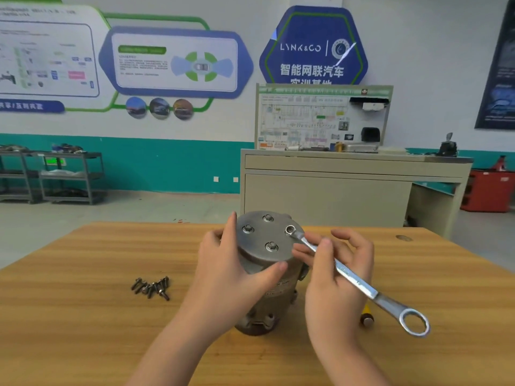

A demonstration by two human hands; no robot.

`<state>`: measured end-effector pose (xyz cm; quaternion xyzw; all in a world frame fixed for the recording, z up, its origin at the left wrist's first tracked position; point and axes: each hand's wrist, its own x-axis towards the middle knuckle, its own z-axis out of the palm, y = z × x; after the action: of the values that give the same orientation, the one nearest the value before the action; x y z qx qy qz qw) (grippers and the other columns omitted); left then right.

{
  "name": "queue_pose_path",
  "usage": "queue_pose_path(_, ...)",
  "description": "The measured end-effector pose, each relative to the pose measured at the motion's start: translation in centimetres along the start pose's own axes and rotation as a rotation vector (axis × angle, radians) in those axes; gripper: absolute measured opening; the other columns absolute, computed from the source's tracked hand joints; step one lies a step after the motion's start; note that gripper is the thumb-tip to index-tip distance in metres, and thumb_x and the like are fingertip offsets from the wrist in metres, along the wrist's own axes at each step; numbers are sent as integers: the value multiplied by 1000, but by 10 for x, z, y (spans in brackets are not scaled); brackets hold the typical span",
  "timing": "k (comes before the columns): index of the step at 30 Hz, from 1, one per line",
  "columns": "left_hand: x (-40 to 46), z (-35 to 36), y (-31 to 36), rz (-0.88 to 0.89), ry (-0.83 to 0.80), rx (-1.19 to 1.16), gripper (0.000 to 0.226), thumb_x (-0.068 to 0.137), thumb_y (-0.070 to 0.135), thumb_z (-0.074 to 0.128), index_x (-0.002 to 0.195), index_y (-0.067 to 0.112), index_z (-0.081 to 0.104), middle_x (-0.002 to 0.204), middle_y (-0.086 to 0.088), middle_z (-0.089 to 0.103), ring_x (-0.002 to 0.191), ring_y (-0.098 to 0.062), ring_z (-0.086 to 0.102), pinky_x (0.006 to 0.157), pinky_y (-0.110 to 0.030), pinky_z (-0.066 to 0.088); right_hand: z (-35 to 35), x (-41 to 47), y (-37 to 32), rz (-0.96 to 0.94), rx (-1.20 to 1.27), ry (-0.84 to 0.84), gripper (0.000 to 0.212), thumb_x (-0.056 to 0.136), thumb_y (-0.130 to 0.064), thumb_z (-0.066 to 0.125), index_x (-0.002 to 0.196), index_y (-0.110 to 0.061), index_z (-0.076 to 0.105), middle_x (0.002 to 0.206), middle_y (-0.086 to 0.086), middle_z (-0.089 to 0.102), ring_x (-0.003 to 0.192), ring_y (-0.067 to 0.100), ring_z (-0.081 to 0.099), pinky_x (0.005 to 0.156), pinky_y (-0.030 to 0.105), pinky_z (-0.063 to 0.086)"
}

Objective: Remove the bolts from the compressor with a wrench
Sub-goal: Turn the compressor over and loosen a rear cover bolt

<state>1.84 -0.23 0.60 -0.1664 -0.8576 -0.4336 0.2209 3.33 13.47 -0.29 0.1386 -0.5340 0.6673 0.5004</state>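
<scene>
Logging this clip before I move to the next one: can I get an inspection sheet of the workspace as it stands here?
Surface: wooden table, bare grain showing.
Job's things: compressor upright; three bolts visible in its top plate; wrench has its small ring end over a fourth spot at the plate's right edge.
Clutter: pile of loose bolts left of the compressor; yellow-handled tool, mostly hidden behind the right hand.
Grips: left hand holds the compressor body; right hand pinches the wrench shaft.
Cables: nothing seen.
Surroundings: beige cabinet with a display board, metal shelves, wall posters, red cart.
</scene>
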Motion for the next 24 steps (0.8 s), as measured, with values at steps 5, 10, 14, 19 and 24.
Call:
queue_pose_path(5,23,13,32,71,27,375,121,66,80,57,157,21,2,151,-3,21,141,-21,18,114,-35,26,15,0,4,102,61,224,34,100,3,40,98,-31,47,93,11,69,76,21,73,65,23,56)
queue_pose_path(10,52,20,41,38,-252,717,119,76,79,55,157,16,-6,164,-18,3,148,-36,15,119,-44,18,22,8,6,155,17,353,32,98,3,39,95,-28,45,91,11,70,72,22,71,62,23,54)
queue_pose_path(14,52,26,38,33,-230,753,117,79,83,46,156,16,-10,163,-20,5,147,-38,16,118,-46,19,19,22,8,226,42,444,30,94,6,38,89,-22,48,84,10,69,67,19,70,57,19,52)
queue_pose_path(19,37,33,35,22,-109,743,115,79,83,45,157,16,-8,161,-19,12,144,-36,20,115,-45,21,18,27,7,268,-67,507,31,91,1,41,76,-21,58,78,3,69,63,14,67,54,18,50)
queue_pose_path(24,25,30,30,-43,-64,709,111,75,88,38,156,23,-1,161,-10,12,142,-34,21,112,-53,23,22,13,5,155,-135,450,29,88,-3,43,79,-26,58,78,-6,69,74,7,66,60,16,52)
